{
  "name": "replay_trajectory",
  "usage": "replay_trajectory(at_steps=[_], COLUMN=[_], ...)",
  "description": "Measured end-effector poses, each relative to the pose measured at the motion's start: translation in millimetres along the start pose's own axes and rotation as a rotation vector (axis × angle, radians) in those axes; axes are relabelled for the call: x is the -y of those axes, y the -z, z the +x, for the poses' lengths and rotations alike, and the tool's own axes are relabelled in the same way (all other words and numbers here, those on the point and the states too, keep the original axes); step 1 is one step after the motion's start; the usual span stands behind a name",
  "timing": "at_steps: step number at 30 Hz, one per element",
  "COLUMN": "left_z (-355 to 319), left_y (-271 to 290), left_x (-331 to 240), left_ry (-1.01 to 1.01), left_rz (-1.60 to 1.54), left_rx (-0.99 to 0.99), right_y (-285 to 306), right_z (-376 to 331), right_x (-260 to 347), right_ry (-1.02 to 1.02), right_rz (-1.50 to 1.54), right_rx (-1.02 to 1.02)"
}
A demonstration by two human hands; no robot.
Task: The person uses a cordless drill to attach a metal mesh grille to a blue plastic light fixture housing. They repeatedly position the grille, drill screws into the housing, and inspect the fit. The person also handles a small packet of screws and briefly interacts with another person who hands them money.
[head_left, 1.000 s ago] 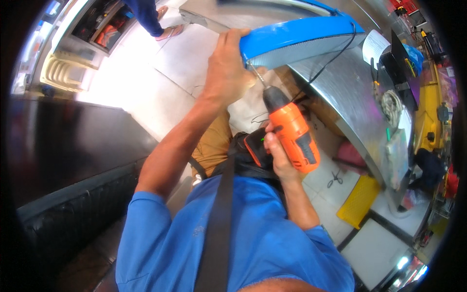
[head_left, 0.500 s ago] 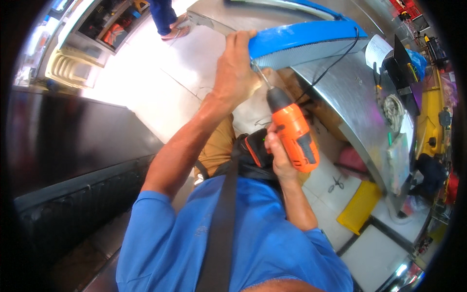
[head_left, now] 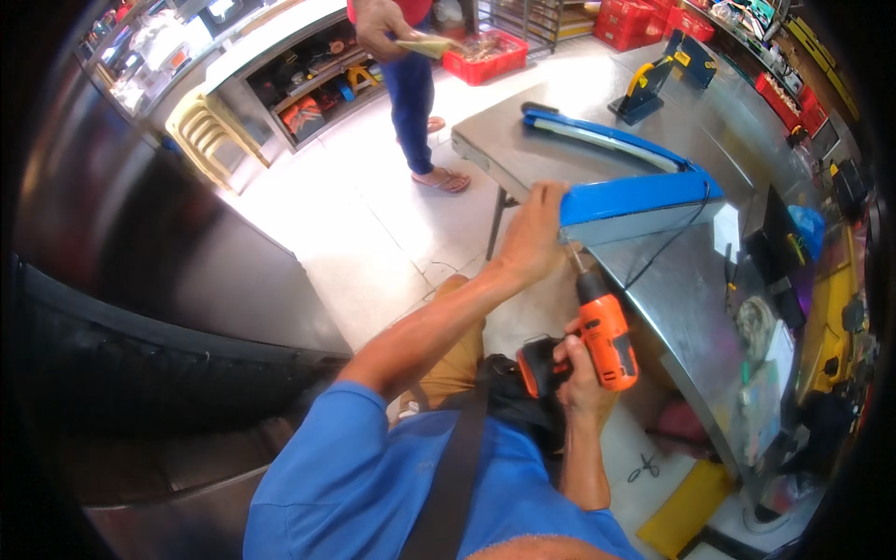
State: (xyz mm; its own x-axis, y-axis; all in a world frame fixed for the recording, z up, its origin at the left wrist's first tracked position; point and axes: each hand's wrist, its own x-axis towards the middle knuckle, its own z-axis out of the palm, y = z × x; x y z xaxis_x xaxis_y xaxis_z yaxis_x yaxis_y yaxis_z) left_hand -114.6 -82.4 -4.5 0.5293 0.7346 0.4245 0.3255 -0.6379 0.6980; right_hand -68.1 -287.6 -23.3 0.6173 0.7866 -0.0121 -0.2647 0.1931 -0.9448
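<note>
Case [head_left: 639, 199], long and blue, lies right of centre at the near edge of the bench [head_left: 691, 317]. From the left, a cream chair [head_left: 201, 135] stands at upper left, a co-worker's hand [head_left: 381, 33] holds something pale [head_left: 427, 46] by a red tray [head_left: 485, 67] at top centre, and in mid-frame the left hand [head_left: 534, 238] grips the case's left end. The right hand [head_left: 584, 378], right of centre, is closed round an orange drill [head_left: 607, 336] whose bit [head_left: 575, 258] points up at that end, though whether it touches cannot be told, while scissors [head_left: 644, 468] lie on the floor [head_left: 621, 434] at lower right
</note>
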Motion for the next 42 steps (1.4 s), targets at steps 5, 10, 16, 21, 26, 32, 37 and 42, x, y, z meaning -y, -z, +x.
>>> replay_trajectory(at_steps=[5, 10, 16, 21, 26, 32, 37, 42], left_z=[8, 59, 148, 104, 67, -19, -83, -101], left_y=[19, 91, 90, 101, 116, 106, 69, 29], left_x=[25, 38, 120, 143, 99, 36, -4, -51], left_ry=[-0.156, 0.411, 0.140, 0.321, 0.421, 0.333, 0.176, 0.131], left_rz=[0.123, -1.487, -1.636, -1.654, -1.380, -0.634, -0.402, -0.599], left_rx=[0.136, -0.198, -0.150, -0.217, 0.009, 0.008, 0.352, 0.440], right_y=[3, 41, 75, 118, 157, 157, 169, 51], right_z=[-2, -7, -9, 16, 37, 71, 73, 2], right_x=[0, -13, 88, 154, 137, 126, 151, 107], right_ry=[-0.021, -0.064, 0.270, 0.454, 0.400, 0.230, 0.440, 0.179], right_rz=[0.087, 0.283, -0.296, -1.209, -1.516, -1.457, -1.783, -0.686], right_rx=[-0.073, -0.016, -0.180, -0.133, 0.000, 0.104, 0.119, 0.173])
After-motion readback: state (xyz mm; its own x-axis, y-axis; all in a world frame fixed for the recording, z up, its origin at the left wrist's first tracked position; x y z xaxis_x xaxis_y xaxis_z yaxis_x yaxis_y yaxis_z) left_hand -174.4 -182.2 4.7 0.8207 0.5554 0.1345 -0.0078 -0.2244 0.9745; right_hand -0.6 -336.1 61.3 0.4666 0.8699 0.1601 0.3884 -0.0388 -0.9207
